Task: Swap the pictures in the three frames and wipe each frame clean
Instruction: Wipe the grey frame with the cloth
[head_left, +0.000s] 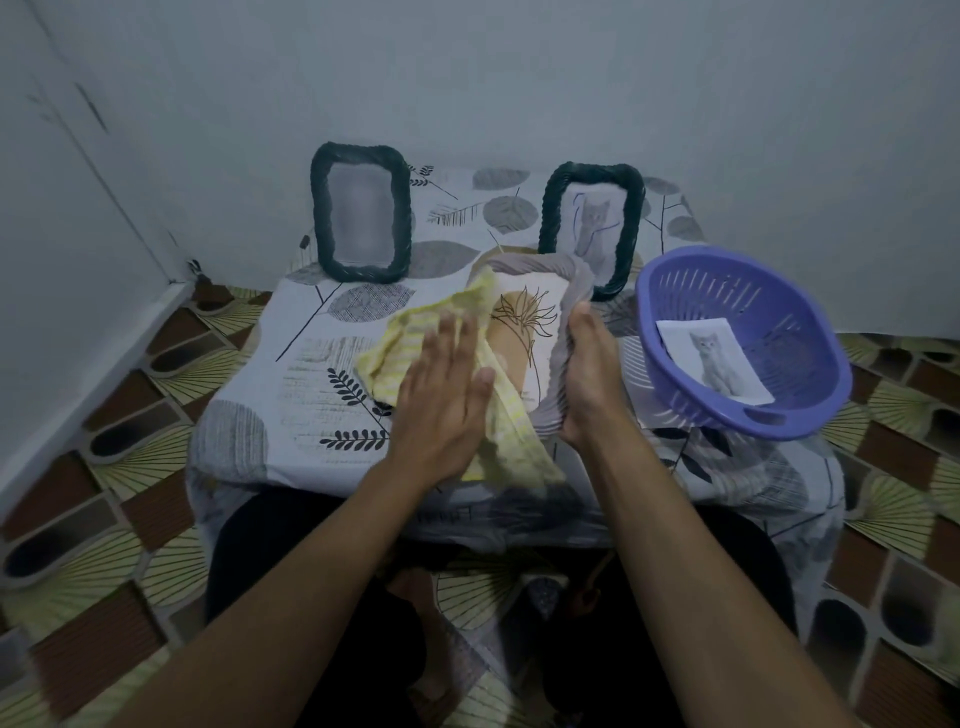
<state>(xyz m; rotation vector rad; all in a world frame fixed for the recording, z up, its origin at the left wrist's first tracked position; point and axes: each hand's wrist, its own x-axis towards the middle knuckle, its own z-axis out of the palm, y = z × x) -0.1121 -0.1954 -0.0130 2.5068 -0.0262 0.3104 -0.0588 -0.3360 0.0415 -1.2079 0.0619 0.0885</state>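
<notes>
Frames, count: three in all, one grey and two dark.
Grey frame (570, 291): it is at the middle of the table, tilted up toward the person. The near edge is low and the far edge is raised.
Picture in the grey frame (524, 322): a drawing of a plant with thin leaves, partly covered on its left side.
Yellow cloth (415, 332): one cloth with stripes. It lies over the left part of the grey frame and hangs down past the near corner.
Left hand (447, 395): it presses flat on the yellow cloth, with the fingers straight and close together.
Right hand (592, 384): it holds the right edge of the grey frame. The thumb is on the front side, and the other fingers go behind the rim and are hidden.
Left dark frame (319, 218): it stands upright at the back left. What is inside is too blurred to tell.
Right dark frame (549, 218): it stands upright just behind the grey frame, with a cat picture (595, 223) inside.
Basket (779, 312): one purple basket with holes, tilted, at the right edge of the table.
Loose picture (714, 358): one cat picture, lying inside the basket.
Pictures, count: three can be seen clearly.
Table cover (311, 364): white cloth with a pattern of grey and black leaves.
Floor (130, 364): tiles in brown, black and green.
</notes>
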